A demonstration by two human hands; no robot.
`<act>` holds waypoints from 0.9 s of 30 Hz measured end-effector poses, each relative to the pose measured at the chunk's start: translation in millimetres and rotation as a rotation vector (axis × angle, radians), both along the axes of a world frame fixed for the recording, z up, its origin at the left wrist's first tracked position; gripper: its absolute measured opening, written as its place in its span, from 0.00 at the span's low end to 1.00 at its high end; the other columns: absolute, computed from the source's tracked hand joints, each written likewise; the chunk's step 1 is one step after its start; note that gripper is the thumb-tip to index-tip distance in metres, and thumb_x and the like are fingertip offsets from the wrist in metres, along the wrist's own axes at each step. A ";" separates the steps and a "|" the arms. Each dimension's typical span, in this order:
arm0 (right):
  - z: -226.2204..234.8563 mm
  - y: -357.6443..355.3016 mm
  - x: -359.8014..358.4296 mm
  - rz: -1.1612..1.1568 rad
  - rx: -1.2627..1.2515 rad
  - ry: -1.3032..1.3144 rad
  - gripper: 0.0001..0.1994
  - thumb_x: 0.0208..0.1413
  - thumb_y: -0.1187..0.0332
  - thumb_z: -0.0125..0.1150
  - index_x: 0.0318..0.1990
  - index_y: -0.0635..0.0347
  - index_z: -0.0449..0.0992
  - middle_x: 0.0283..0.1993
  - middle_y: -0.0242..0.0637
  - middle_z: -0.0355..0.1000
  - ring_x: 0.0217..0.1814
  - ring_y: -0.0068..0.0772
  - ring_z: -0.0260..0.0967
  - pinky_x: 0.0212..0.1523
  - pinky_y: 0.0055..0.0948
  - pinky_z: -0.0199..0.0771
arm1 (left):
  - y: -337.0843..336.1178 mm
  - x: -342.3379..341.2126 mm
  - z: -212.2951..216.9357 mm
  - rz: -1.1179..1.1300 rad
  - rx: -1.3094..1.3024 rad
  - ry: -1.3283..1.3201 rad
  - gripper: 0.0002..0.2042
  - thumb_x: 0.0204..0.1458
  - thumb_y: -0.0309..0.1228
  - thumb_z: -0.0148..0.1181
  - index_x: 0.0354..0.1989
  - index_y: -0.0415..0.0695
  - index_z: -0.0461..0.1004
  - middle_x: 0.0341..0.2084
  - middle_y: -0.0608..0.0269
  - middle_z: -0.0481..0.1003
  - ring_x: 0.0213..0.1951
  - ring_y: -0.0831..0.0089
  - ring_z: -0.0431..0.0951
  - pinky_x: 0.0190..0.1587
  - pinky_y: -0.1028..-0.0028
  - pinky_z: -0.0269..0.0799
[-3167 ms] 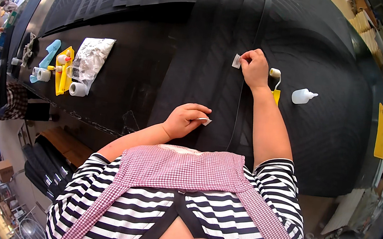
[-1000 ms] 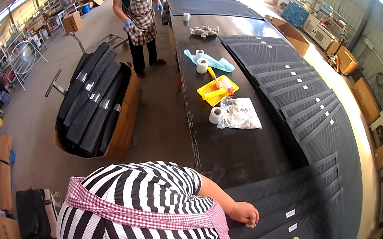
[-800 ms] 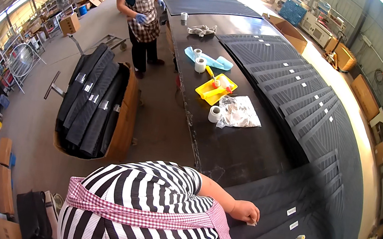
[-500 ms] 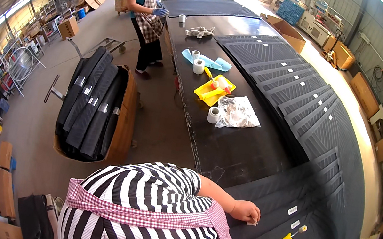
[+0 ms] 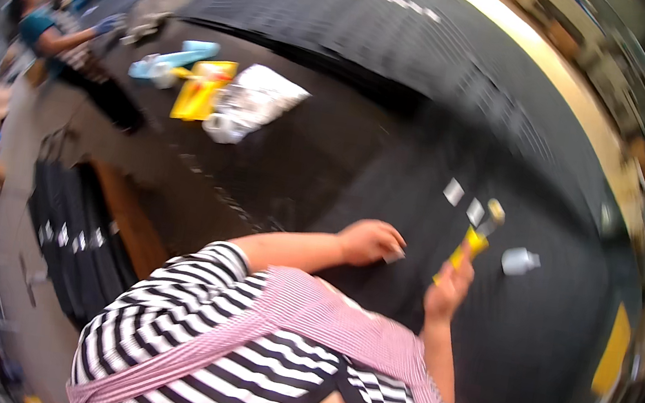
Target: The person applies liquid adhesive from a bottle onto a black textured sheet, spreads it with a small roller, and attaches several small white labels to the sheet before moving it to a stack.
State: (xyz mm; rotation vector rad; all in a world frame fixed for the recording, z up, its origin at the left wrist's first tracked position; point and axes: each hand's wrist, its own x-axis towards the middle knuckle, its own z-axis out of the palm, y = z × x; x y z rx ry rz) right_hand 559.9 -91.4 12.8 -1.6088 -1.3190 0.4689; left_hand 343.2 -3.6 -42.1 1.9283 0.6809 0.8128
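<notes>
Fingers [image 5: 461, 274] of the right hand [image 5: 447, 292] are wrapping round the yellow handle of a small roller [image 5: 475, 241], whose pale head is pointing up and away from the body. The thumb and fingertips of the left hand [image 5: 370, 243] are pinching a small white slip [image 5: 394, 255] just above the black sheet [image 5: 412, 206]. The right forearm is rising steeply from the lower edge, while the left is reaching across from the left, nearly level, its hand hanging palm down. The roller's head is appearing just beside the nearer of two white labels [image 5: 453, 191] on the sheet; blur is hiding whether it is touching. A translucent bottle [image 5: 519, 262] is lying to the right of the right hand.

Compared with the first frame, the right hand is now gripping the roller, which was lying beside its wrist while it was fingering a label; the left hand is still keeping its slip. Since half a second ago, the view is turning back toward the table, and the roller is standing more upright.

Farther left, a yellow tray [image 5: 204, 90] and a clear bag [image 5: 261, 98] are resting on the table.
</notes>
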 end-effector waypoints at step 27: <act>22.8 79.2 -17.3 -0.086 -0.518 -0.370 0.27 0.60 0.65 0.48 0.68 0.49 0.64 0.47 0.46 0.66 0.47 0.52 0.73 0.49 0.46 0.74 | 1.5 6.6 3.0 -0.061 0.072 -0.009 0.04 0.53 0.24 0.63 0.36 0.39 0.80 0.44 0.60 0.79 0.36 0.64 0.81 0.41 0.71 0.77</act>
